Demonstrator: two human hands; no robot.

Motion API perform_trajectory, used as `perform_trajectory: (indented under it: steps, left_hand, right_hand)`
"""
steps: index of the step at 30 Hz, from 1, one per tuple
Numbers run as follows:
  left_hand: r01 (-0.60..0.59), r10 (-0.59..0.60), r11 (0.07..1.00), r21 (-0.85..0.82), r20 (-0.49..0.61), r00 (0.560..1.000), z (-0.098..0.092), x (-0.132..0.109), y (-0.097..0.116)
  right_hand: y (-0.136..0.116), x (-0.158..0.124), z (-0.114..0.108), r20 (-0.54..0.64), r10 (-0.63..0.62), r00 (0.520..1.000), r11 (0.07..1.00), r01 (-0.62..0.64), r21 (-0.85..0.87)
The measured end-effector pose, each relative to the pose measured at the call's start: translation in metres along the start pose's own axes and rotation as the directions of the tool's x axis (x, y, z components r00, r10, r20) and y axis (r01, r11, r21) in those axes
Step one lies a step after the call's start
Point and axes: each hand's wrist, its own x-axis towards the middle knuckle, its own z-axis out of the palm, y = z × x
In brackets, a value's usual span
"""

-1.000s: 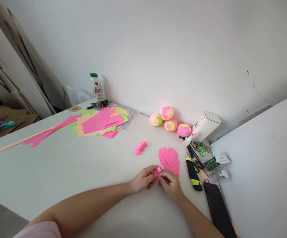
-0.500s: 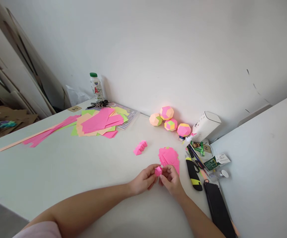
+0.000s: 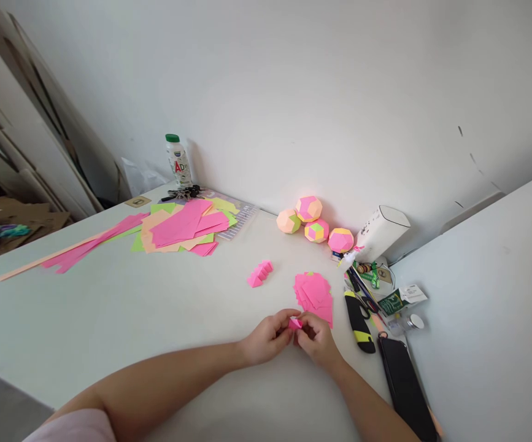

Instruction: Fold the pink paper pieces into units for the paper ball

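Note:
A small folded piece of pink paper [image 3: 296, 323] is pinched between the fingertips of both hands, above the table. My left hand [image 3: 268, 336] grips it from the left, fingers closed. From the other side my right hand [image 3: 317, 341] holds it with thumb and fingers pressed together. Just beyond my right hand lies a pile of flat pink paper pieces [image 3: 314, 293]. A short row of folded pink paper units [image 3: 260, 274] sits farther up to the left of that pile.
Several coloured paper balls [image 3: 308, 209] rest by the wall near a white box [image 3: 383, 233]. On the right are a black-and-yellow cutter [image 3: 359, 322] and a black case [image 3: 406, 390]. Coloured paper sheets [image 3: 183, 224] and a white bottle [image 3: 180, 162] stand at the back left.
The folded pink paper has been turned and tilted between my fingertips, showing less of its open side. My right-hand fingers have curled in closer around it. The rest looks the same.

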Motion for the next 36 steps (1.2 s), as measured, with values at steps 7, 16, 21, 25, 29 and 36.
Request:
perform_trajectory:
  steps: [7, 16, 21, 25, 29, 36]
  left_hand:
    - [0.095, -0.097, 0.993, -0.073, -0.027, 0.995, -0.001, 0.001, 0.008]
    - [0.058, -0.056, 0.997, -0.053, 0.044, 0.997, -0.003, -0.002, 0.009]
    - [0.090, -0.084, 0.991, -0.098, 0.063, 0.994, -0.005, -0.003, 0.005]
    - [0.097, -0.094, 0.991, -0.088, 0.040, 0.995, -0.003, -0.002, 0.007]
    - [0.094, -0.094, 0.994, -0.062, 0.001, 0.996, -0.001, 0.000, 0.008]
    - [0.117, -0.118, 0.993, -0.028, -0.021, 0.993, -0.002, 0.002, 0.008]
  right_hand:
    - [0.000, 0.000, 0.001, -0.024, 0.024, 0.999, 0.999, -0.024, 0.035]
    - [-0.002, 0.001, -0.002, 0.054, 0.003, 0.999, 1.000, -0.003, -0.004]
    - [-0.001, 0.001, -0.002, 0.052, 0.021, 0.998, 0.999, -0.023, 0.039]
    - [-0.001, 0.001, -0.001, 0.044, 0.034, 0.998, 0.996, -0.038, 0.075]
    - [0.001, 0.000, -0.002, 0.046, -0.013, 0.999, 0.999, 0.011, 0.038]
    - [0.005, -0.004, -0.004, 0.076, -0.052, 0.996, 0.994, 0.044, 0.099]
